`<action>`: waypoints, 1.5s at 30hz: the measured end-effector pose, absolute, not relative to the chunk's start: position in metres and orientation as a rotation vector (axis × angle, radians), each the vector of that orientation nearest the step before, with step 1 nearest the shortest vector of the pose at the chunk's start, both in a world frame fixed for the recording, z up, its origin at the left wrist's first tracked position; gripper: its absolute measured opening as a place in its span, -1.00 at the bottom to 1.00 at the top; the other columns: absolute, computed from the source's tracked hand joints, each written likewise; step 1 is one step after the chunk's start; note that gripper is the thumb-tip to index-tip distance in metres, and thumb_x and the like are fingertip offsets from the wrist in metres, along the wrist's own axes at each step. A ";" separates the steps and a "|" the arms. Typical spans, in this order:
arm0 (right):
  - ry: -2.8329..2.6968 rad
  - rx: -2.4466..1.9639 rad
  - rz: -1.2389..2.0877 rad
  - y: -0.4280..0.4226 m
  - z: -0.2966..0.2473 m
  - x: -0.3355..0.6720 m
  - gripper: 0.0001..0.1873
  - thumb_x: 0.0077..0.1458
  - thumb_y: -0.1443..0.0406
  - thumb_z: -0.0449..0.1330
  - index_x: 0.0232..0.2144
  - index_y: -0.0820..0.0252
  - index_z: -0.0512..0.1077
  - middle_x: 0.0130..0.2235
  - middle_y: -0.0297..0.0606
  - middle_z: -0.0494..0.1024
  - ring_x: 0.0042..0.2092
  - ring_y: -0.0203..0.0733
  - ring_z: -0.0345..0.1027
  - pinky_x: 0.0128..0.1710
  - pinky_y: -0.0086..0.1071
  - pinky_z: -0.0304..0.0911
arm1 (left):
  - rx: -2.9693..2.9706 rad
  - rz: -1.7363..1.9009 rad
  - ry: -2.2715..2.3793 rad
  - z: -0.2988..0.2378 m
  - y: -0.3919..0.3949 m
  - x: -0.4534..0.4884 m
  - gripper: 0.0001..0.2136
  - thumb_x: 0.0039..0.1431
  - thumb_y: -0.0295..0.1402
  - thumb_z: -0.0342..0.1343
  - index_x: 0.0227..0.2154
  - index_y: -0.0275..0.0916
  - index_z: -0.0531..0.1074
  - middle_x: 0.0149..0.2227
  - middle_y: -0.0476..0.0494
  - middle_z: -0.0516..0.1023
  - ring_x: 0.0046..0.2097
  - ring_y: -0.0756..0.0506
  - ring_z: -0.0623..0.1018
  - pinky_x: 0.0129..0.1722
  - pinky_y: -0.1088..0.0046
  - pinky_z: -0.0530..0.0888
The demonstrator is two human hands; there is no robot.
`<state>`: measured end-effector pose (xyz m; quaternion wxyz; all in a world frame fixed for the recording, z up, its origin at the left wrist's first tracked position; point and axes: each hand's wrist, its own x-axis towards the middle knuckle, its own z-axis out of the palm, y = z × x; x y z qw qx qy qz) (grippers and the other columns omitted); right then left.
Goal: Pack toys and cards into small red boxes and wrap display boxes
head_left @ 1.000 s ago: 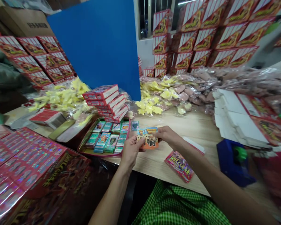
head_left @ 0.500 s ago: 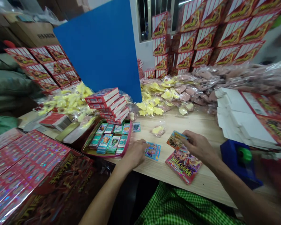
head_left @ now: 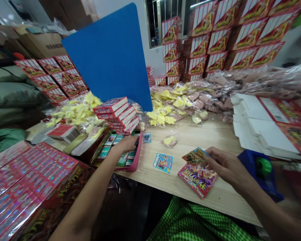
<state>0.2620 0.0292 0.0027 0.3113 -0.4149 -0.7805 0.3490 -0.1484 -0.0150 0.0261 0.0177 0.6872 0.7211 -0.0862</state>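
Note:
My left hand (head_left: 127,144) is over the pink-rimmed tin (head_left: 137,157), which holds several stacks of small trading cards (head_left: 104,152). Its fingers are bunched together at the cards by the tin's right side, and whatever is between them is hidden. A brown and blue trading card (head_left: 194,156) is pinched in my right hand (head_left: 219,164), above a flat red and purple printed box (head_left: 198,179). Between my hands, a blue card (head_left: 163,162) lies flat on the table. Behind it are a small card (head_left: 146,137) and a bagged yellow piece (head_left: 170,140).
Red boxes (head_left: 115,112) are piled behind the tin. A blue panel (head_left: 110,57) stands further back, near heaped bagged yellow pieces (head_left: 163,115). On the right are folded cartons (head_left: 256,127) and a blue tape dispenser (head_left: 259,174). Shiny red boxes (head_left: 27,177) fill the near left.
My left hand has moved left from the blue card to the tin, leaving that card on the table. My right hand keeps its card, almost in the same place.

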 end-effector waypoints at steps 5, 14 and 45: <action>-2.032 -1.088 1.105 0.029 -0.002 0.264 -0.57 0.20 -0.11 0.14 -0.36 0.10 0.48 -0.49 -0.25 0.59 -0.52 -0.19 0.38 -0.56 -0.41 0.24 | 2.238 -0.396 2.199 0.008 -0.022 -0.158 -0.73 0.34 -0.26 0.15 0.01 -0.30 0.47 -0.02 -0.21 0.57 -0.01 -0.17 0.58 0.07 0.07 0.50; -1.990 -1.043 1.210 0.021 -0.005 0.255 -0.61 0.14 -0.06 0.18 -0.41 0.12 0.45 -0.54 -0.29 0.55 -0.55 -0.21 0.36 -0.55 -0.40 0.25 | 2.213 -0.205 2.353 0.008 -0.033 -0.150 -0.80 0.31 -0.46 0.10 -0.06 -0.31 0.53 -0.25 -0.16 0.64 -0.17 -0.15 0.61 -0.03 0.20 0.48; -1.783 -1.227 0.091 0.028 0.044 0.316 -0.85 0.15 0.43 0.03 -0.24 0.16 0.35 -0.37 -0.24 0.55 -0.42 -0.17 0.41 -0.39 -0.37 0.19 | 2.067 1.077 1.856 -0.030 -0.028 0.137 0.22 -0.20 -0.24 0.43 0.42 -0.24 -0.28 0.20 -0.46 0.28 0.18 -0.46 0.40 0.09 -0.09 0.43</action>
